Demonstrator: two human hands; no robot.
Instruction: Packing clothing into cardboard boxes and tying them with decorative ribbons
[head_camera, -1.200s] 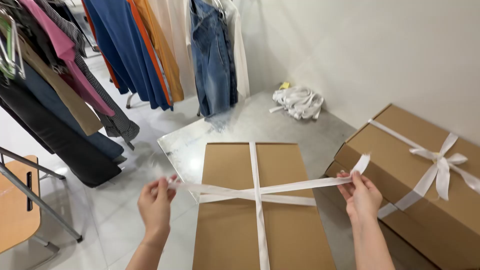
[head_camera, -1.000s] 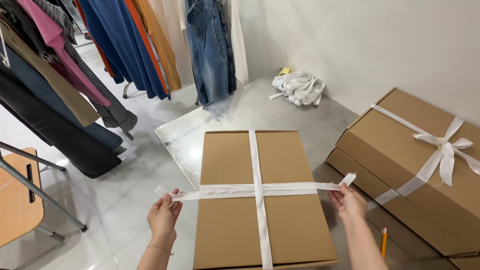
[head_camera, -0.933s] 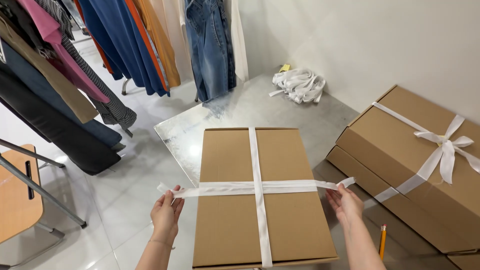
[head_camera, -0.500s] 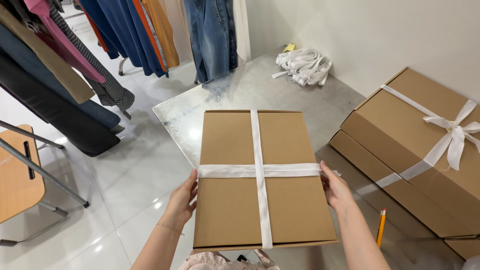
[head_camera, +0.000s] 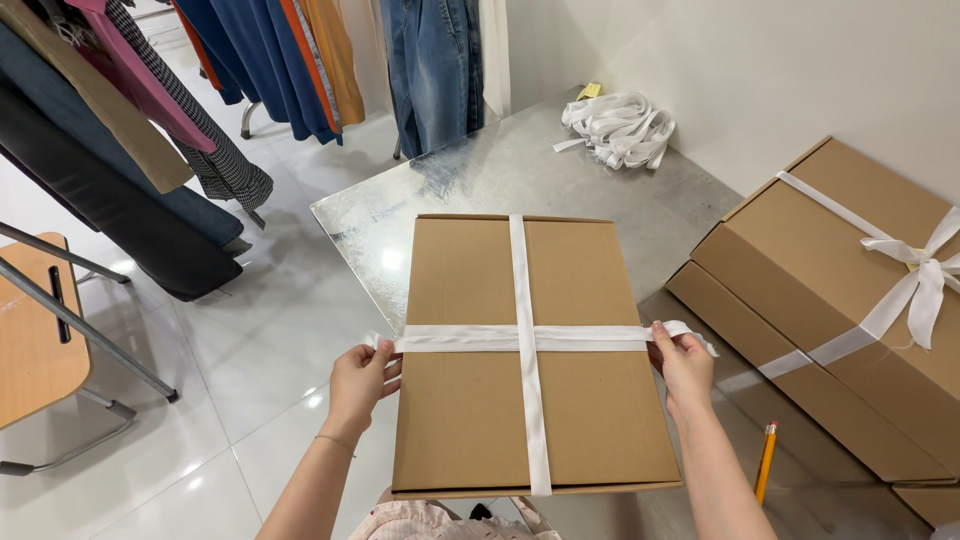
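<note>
White ribbon (head_camera: 520, 338) spans the box (head_camera: 530, 400) — ends pinched in left hand (head_camera: 360, 382) and right hand (head_camera: 684, 366).

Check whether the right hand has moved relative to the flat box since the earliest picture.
Yes. The right hand has come in toward the box: it was out beyond the right edge, ribbon stretched wide; now it is at that edge.

Clothes (head_camera: 250, 70) are hanging in a row at the far left, jeans (head_camera: 435, 70) among them, well beyond the left hand. A wooden chair (head_camera: 35, 335) with metal legs is standing well out to the left of that hand. A heap of white ribbon (head_camera: 617, 128) is lying by the wall, far ahead of the right hand. Two stacked cardboard boxes (head_camera: 830, 330), bound with a white bow (head_camera: 915, 270), are sitting just right of the right hand. A yellow pencil (head_camera: 765, 462) is lying near it, lower right.
</note>
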